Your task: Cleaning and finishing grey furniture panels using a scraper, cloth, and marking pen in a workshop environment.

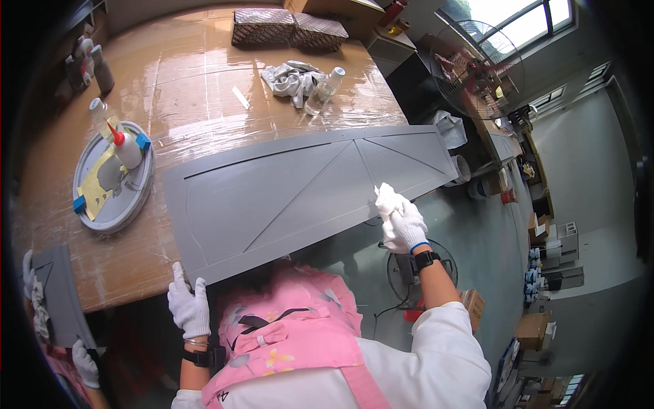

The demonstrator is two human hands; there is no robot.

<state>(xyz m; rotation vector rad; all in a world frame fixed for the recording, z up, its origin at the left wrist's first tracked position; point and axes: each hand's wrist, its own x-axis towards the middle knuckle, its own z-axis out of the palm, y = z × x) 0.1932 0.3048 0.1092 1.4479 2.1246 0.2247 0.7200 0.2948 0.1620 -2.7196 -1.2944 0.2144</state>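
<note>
A long grey panel point(300, 194) with grooved diagonal lines lies across the table, its right end reaching past the table's side. My right hand point(411, 228), in a white knitted glove, grips a crumpled white cloth point(389, 201) at the panel's near edge, right of the middle. Whether the cloth touches the panel, I cannot tell. At the panel's near left corner is my left hand point(188, 308), also gloved. Its fingers are spread and hold nothing, the tips beside the corner.
Left of the panel, a round lid point(102, 221) carries a red-tipped glue bottle point(127, 150). Beyond lie a clear bottle point(325, 92) and grey rags point(289, 80). At lower left, another person's gloved hand point(85, 365) is by a smaller grey panel point(61, 293). A floor fan point(446, 262) stands right.
</note>
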